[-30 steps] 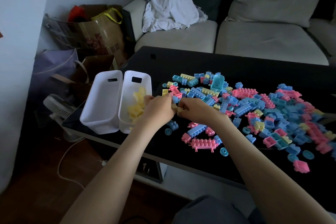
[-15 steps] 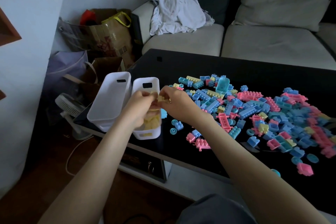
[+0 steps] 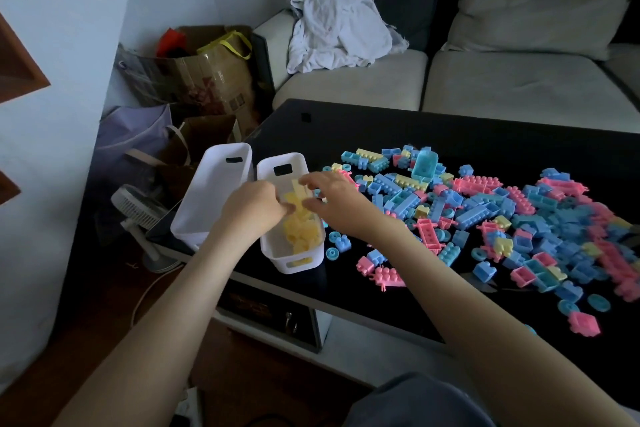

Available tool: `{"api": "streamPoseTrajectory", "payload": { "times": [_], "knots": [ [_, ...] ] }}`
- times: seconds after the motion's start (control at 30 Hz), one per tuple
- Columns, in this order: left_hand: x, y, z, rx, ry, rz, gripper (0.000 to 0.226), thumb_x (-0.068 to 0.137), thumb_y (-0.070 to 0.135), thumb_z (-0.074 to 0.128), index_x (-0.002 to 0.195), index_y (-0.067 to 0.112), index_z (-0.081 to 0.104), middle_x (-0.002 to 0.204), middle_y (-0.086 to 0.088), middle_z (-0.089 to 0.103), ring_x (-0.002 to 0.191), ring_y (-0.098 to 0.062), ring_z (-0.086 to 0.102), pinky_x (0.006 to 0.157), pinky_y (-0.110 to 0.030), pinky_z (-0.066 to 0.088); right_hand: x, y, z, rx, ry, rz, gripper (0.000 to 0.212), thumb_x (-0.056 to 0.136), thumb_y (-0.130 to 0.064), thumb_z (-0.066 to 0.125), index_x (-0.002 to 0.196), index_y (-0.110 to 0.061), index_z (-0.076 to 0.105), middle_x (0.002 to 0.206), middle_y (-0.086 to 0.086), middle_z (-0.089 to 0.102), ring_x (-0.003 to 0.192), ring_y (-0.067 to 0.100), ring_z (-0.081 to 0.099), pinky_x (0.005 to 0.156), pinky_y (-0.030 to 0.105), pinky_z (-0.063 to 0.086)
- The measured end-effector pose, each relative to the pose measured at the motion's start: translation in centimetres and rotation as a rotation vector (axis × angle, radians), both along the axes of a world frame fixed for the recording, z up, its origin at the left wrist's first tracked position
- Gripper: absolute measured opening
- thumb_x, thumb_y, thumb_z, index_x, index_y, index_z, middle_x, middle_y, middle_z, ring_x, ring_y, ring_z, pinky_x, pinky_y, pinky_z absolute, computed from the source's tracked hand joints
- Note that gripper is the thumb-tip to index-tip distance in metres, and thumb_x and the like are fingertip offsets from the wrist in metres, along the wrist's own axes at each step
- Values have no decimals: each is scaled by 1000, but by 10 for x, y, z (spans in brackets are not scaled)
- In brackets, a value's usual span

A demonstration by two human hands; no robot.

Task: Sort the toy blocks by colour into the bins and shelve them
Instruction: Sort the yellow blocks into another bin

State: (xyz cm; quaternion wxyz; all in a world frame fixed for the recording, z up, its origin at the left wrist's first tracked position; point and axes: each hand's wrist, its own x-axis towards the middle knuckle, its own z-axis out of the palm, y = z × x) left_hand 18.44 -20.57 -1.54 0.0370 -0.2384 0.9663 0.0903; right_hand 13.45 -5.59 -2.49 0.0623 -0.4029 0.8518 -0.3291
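Two white bins stand side by side at the left end of the black table. The left bin looks empty. The right bin holds yellow blocks. My left hand hovers over this bin's left rim with its fingers curled down, so its grip is hidden. My right hand is above the bin's right rim, fingers spread, with a pale yellow piece just beneath them. A wide pile of blue, pink and yellow blocks covers the table to the right.
A sofa with a crumpled white cloth runs behind the table. Paper bags and a small white fan sit on the floor left of the table. Loose blue rings and pink blocks lie near the front edge.
Both hands moved left from the block pile to above the bin with yellow blocks. My right hand's fingers, pinched on a yellow piece before, have spread apart.
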Motion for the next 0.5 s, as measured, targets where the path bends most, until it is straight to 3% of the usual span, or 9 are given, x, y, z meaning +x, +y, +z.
{"api": "streamPoseTrajectory", "payload": {
  "times": [0.13, 0.27, 0.33, 0.4, 0.47, 0.5],
  "knots": [
    [-5, 3, 7, -4, 133, -4, 27, 93, 38, 51, 91, 15, 63, 79, -4, 64, 68, -14, 59, 58, -25, 42, -25, 23, -8, 13, -112, -96, 40, 97, -13, 46, 136, -14, 42, 123, 6, 53, 107, 18, 52, 88, 27, 43],
    [-17, 16, 16, 56, 421, -233, 21, 100, 25, 42, 105, 16, 60, 86, 4, 61, 68, -5, 53, 55, -20, 36, -46, 44, -20, 163, -75, -138, 50, 93, 0, 40, 140, -17, 40, 130, 9, 53, 108, 18, 52, 82, 23, 38],
    [-35, 24, 14, 57, 371, -354, 24, 100, 20, 39, 115, 19, 59, 105, 3, 61, 85, -9, 56, 66, -23, 40, -49, 43, -23, 202, -85, -94, 56, 91, 2, 39, 142, -22, 39, 142, 5, 44, 124, 21, 47, 89, 26, 39],
    [-53, 31, 7, 14, 238, -416, 29, 99, 18, 41, 121, 26, 57, 117, -1, 57, 99, -18, 56, 80, -33, 47, -50, 36, -28, 280, -72, -36, 62, 90, 0, 40, 144, -28, 36, 150, 1, 34, 136, 24, 32, 107, 39, 32],
    [-71, 37, 0, -132, 30, -436, 35, 96, 15, 43, 124, 32, 55, 119, -3, 56, 110, -26, 52, 97, -42, 39, -50, 27, -32, 372, -13, 3, 63, 89, -1, 40, 144, -31, 34, 151, -3, 32, 138, 26, 23, 112, 51, 22],
    [-78, 38, -4, -207, -78, -427, 36, 94, 13, 43, 122, 33, 55, 118, -3, 57, 115, -27, 49, 106, -48, 28, -51, 24, -34, 400, 12, 8, 63, 88, -1, 39, 144, -30, 35, 149, -2, 34, 136, 27, 24, 111, 52, 21]
  ]
}}
